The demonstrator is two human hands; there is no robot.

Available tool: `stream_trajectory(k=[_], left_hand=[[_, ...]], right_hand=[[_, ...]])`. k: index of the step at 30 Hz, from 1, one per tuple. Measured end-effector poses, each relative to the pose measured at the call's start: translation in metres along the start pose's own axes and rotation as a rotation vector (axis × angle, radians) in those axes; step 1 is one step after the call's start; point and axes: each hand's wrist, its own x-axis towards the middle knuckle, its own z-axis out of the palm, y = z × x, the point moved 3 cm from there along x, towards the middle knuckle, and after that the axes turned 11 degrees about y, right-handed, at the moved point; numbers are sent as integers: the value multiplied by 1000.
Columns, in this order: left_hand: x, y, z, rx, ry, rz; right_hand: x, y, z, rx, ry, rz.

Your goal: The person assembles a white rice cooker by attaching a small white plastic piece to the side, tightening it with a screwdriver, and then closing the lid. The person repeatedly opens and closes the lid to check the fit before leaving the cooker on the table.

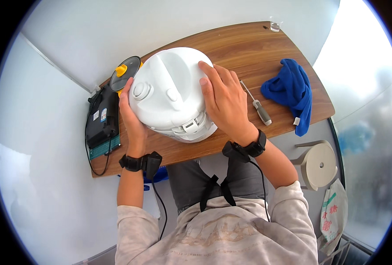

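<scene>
A white rice cooker (160, 106) sits on the wooden table in front of me, its rounded lid closed. A round steam vent (140, 90) shows on the lid's left part, and a latch-like piece (190, 127) is on the side facing me. My left hand (133, 121) grips its left side, thumb up along the edge. My right hand (227, 99) clasps the right side, fingers bent over the lid's edge. Between them the two hands hold the cooker. Right of my right hand lies a screwdriver (262, 112) with a grey handle.
A blue cloth (291, 90) is bunched on the table's (235, 39) right part. At left are a black device (102, 117) with a cable and a glass lid (127, 70) with a yellow knob. A small clear cup (275, 26) stands far back; a beige stool (317, 165) is lower right.
</scene>
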Motion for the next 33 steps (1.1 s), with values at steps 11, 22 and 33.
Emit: stream_trajectory(k=[11, 22, 33], left_hand=[[-9, 70, 23, 162, 39, 213], [-9, 124, -3, -186, -47, -133], [-27, 125, -21, -275, -106, -111]], right_hand=[[22, -10, -5, 116, -17, 49], [55, -33, -14, 505, -228, 236], [70, -35, -20, 734, -52, 353]])
